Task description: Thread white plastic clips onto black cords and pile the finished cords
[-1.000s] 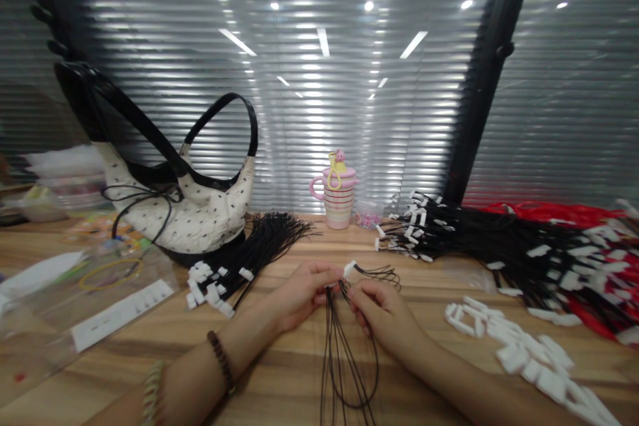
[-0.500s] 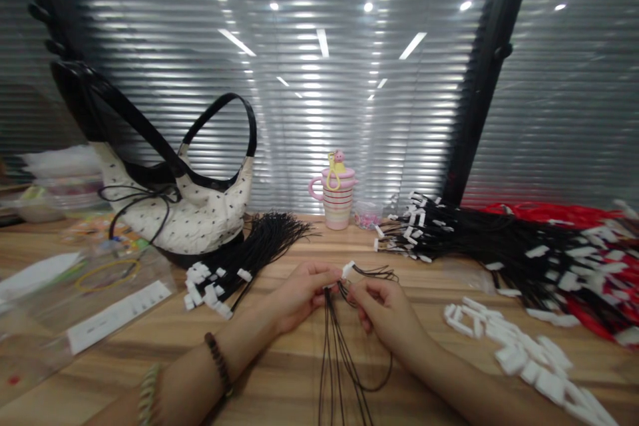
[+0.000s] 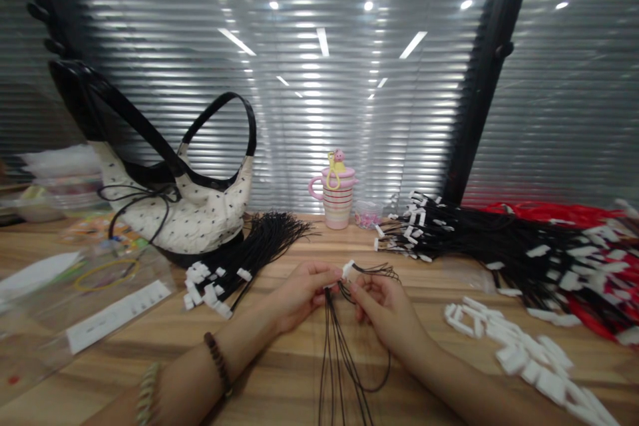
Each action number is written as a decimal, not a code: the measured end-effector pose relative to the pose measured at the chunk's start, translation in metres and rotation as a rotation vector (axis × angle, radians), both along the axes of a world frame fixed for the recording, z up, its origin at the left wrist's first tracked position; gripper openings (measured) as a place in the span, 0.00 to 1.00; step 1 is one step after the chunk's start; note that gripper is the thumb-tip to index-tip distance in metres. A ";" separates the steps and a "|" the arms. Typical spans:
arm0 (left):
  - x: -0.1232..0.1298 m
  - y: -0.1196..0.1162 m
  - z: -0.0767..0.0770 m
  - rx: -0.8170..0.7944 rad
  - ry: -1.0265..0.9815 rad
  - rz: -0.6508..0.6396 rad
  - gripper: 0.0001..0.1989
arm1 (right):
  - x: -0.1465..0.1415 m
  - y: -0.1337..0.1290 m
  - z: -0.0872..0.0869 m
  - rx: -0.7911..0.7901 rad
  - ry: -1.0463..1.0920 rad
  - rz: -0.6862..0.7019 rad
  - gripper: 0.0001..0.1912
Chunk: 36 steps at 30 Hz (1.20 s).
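At the middle of the table, my left hand (image 3: pixel 310 289) pinches a small white connector (image 3: pixel 348 269) with thin black wires (image 3: pixel 335 339) running from it. Those wires hang down toward the table's near edge, and shorter ends (image 3: pixel 377 270) stick out to the right. My right hand (image 3: pixel 382 303) is closed, thumb and forefinger pressed together on the wires right beside the connector. The exact spot between its fingertips is too small to make out. Two bracelets (image 3: pixel 218 363) circle my left forearm.
Left lie a black wire bundle with white connectors (image 3: pixel 207 289), a spotted handbag (image 3: pixel 180 219) and a plastic bag (image 3: pixel 120 306). A pink mug (image 3: pixel 337 200) stands behind my hands. Right are loose white connectors (image 3: pixel 529 353), black wire bundles (image 3: pixel 479 233) and red wires (image 3: pixel 554 213).
My right thumb and fingertips have shifted slightly up toward the connector. My left hand keeps its hold in the same place.
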<state>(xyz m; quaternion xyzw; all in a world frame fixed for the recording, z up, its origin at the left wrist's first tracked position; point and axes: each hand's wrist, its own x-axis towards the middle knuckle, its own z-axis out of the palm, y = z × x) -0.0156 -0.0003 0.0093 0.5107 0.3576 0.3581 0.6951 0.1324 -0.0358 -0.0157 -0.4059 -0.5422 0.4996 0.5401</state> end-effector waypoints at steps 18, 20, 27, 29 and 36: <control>0.001 0.000 -0.004 0.022 0.035 0.068 0.11 | 0.000 -0.004 0.013 -0.091 -0.078 -0.041 0.19; 0.002 -0.001 -0.003 0.024 0.041 0.065 0.12 | 0.001 -0.004 0.012 -0.112 -0.063 -0.037 0.19; 0.002 0.000 -0.004 0.058 0.063 0.064 0.14 | 0.001 -0.003 0.008 -0.151 -0.033 -0.023 0.17; 0.002 0.000 -0.005 0.071 0.063 0.054 0.14 | 0.001 -0.004 0.010 -0.162 -0.035 -0.029 0.17; 0.002 -0.001 -0.002 0.077 0.070 0.032 0.15 | 0.001 -0.005 0.015 -0.166 -0.039 -0.013 0.15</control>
